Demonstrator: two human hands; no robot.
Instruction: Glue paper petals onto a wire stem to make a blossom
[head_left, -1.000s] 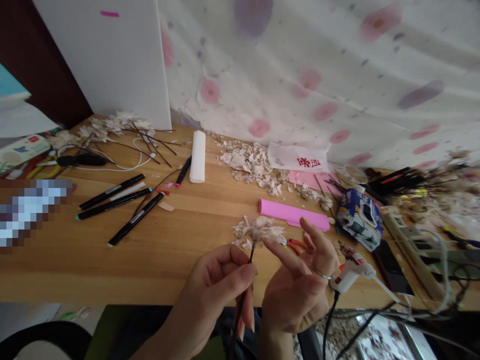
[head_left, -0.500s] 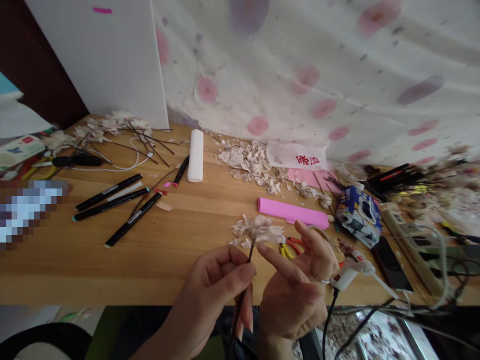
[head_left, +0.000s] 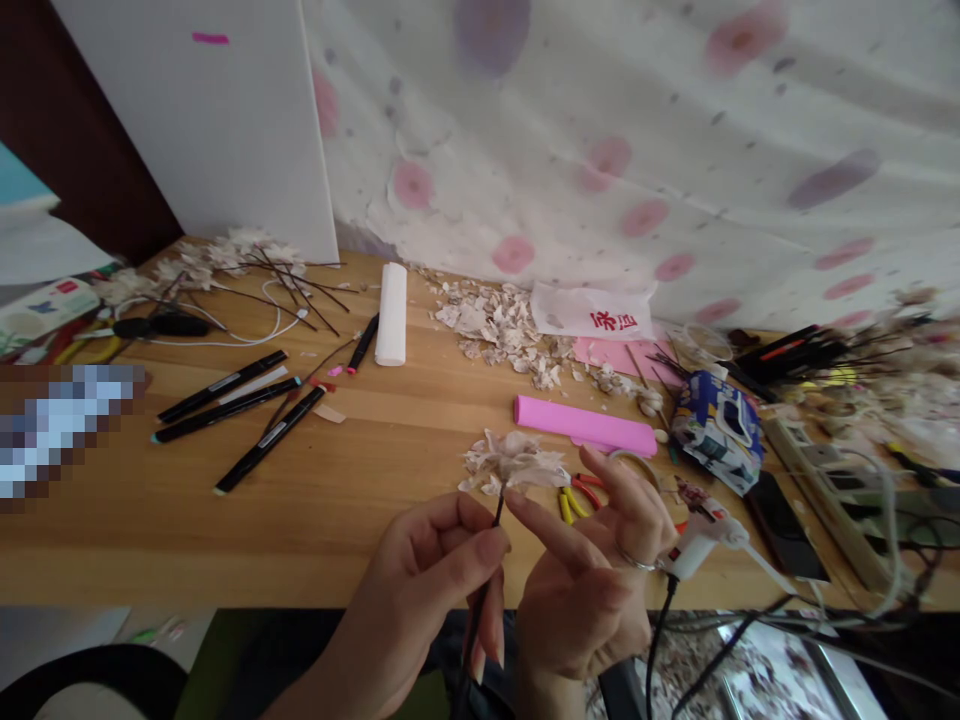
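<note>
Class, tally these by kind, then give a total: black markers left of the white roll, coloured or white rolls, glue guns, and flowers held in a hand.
Black markers: 4
Rolls, one white, one pink: 2
Glue gun: 1
Flower in left hand: 1
Total: 8

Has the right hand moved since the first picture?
Yes: measured against the pink roll, the right hand has shifted slightly left and a little lower in the view.
</note>
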